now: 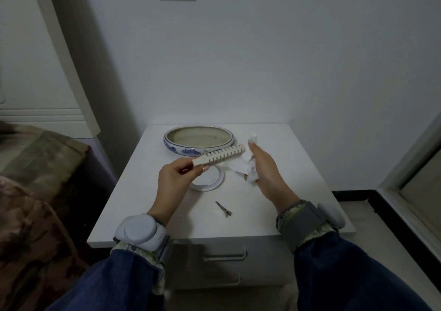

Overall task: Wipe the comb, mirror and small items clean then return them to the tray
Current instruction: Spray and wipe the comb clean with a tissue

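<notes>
Left hand (177, 177) pinching the handle end of a cream plastic wide-toothed comb (220, 156), held raised above the worktop, teeth pointing down, far end angled up toward the right hand. Right hand (265, 167) gripping a crumpled white tissue (241, 167), fingers curled round it, tissue just beside the comb's toothed edge; contact not discernible. Hands close together but apart. Below the comb, flat on the white worktop (274, 215): round white-rimmed mirror (211, 182), partly hidden by the left hand. Small grey metal hair clip (223, 209) lying nearer the front edge. Oval blue-and-white ceramic tray (175, 147) at the back of the worktop, near the wall
</notes>
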Available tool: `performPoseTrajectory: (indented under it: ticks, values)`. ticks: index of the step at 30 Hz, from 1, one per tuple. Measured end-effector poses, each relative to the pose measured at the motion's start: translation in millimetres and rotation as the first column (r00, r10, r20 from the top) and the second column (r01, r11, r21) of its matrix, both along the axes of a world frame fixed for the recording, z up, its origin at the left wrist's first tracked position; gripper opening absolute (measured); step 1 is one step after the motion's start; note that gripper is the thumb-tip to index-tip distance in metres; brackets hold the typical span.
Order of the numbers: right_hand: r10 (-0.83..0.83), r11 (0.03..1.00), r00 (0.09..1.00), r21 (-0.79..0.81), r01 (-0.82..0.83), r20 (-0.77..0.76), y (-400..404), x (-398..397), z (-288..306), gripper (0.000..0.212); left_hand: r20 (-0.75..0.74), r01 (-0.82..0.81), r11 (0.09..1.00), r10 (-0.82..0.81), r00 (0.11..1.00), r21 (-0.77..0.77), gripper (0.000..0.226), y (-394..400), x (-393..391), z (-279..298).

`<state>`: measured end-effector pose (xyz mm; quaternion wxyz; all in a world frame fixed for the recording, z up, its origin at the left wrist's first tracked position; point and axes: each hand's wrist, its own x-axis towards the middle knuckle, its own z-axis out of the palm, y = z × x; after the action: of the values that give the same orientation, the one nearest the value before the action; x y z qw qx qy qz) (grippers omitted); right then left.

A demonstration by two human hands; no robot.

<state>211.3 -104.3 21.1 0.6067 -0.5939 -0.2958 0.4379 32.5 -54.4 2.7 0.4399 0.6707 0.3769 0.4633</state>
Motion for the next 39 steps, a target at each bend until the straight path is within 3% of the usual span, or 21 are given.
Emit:
performPoseTrajectory:
  ticks: [2, 4, 7, 9, 11, 14, 21, 25, 29, 33, 39]
  values:
    - [-0.087, 0.996, 0.990, 0.032, 0.084, 0.107, 1, 3, -1, 0.023, -0.031, -0.017, 1.000, 0.018, 0.999, 0.014, 0.003, 2, -1, -3]
    - [-0.158, 0.974, 0.950, 0.203, 0.105, 0.268, -1, 4, -2, 0.018, -0.059, -0.034, 0.999, 0.035, 0.998, 0.028, 0.008, 3, 0, -4]
    - [-0.157, 0.921, 0.850, 0.385, -0.057, 0.503, -6, -4, 0, 0.006, -0.088, -0.032, 0.998, 0.036, 0.995, 0.047, 0.005, 2, 2, -5]
    - [-0.136, 0.909, 0.750, 0.383, -0.167, 0.648, -3, -13, -6, 0.013, -0.107, -0.013, 0.999, 0.019, 0.994, 0.052, 0.005, 2, 3, -7]
    - [-0.146, 0.896, 0.590, 0.359, -0.262, 0.794, 0, -21, -14, 0.020, -0.121, 0.000, 0.999, 0.006, 0.993, 0.052, 0.006, 1, 4, -9]
    - [-0.188, 0.877, 0.423, 0.345, -0.333, 0.886, 4, -25, -20, 0.027, -0.123, 0.018, 0.998, -0.011, 0.992, 0.055, 0.014, -1, 4, -9]
    - [-0.296, 0.923, 0.484, 0.378, -0.078, 0.824, 1, 1, -19, 0.016, -0.041, -0.028, 0.998, 0.030, 0.999, 0.061, 0.016, -2, 1, -3]
    - [-0.327, 0.919, 0.493, 0.393, -0.033, 0.806, 0, 0, -20, 0.015, -0.030, -0.011, 0.999, 0.012, 0.999, 0.048, 0.018, -4, 2, -3]
    - [-0.345, 0.884, 0.502, 0.454, -0.110, 0.793, 2, -11, -17, 0.017, -0.027, -0.001, 0.999, 0.002, 1.000, 0.039, 0.019, -4, 4, -4]
    - [-0.262, 0.866, 0.415, 0.402, -0.297, 0.871, 3, -20, -18, 0.026, -0.047, 0.000, 0.999, 0.002, 0.999, 0.036, 0.013, -3, 4, -6]
    - [-0.300, 0.889, 0.431, 0.413, -0.197, 0.851, 4, -6, -20, 0.023, -0.050, -0.051, 0.998, 0.053, 0.997, 0.043, 0.011, -1, 1, -4]
